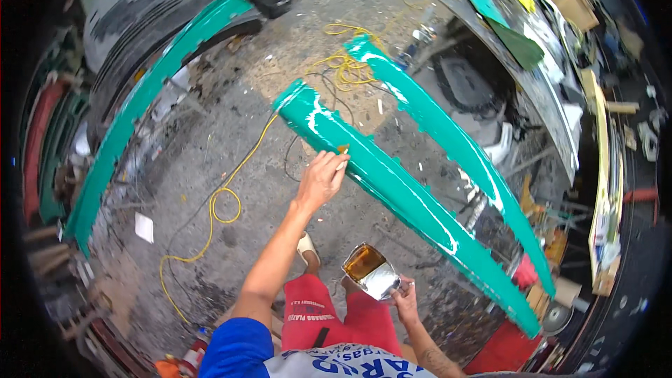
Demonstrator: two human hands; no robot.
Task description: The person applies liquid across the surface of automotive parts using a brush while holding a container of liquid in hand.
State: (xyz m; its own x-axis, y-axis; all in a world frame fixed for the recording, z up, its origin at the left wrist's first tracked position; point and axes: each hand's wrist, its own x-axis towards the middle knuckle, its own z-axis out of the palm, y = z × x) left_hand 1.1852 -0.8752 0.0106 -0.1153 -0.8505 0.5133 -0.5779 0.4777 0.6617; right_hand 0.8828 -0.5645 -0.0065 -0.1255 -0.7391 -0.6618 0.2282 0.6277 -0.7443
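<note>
My left hand (322,178) is closed in a pinch on what looks like a small brush (343,149) with an amber-brown tip. That tip is at the upper edge of a long glossy green panel (392,182), shaped like a vehicle trim part, which slants across the middle. My fingers are close over the panel's near edge. Lower down, my right hand (406,301) grips the rim of a shallow foil-lined tray (381,281). Brown liquid (365,262) lies along the tray's far side. Whatever supports the green panel is mostly hidden beneath it.
A second green panel (448,133) stands to the right, and a third (133,108) curves along the left. A yellow cord (227,203) loops over the floor and bunches behind the panels. A black tub (271,1) sits far back. Vehicle parts crowd both sides.
</note>
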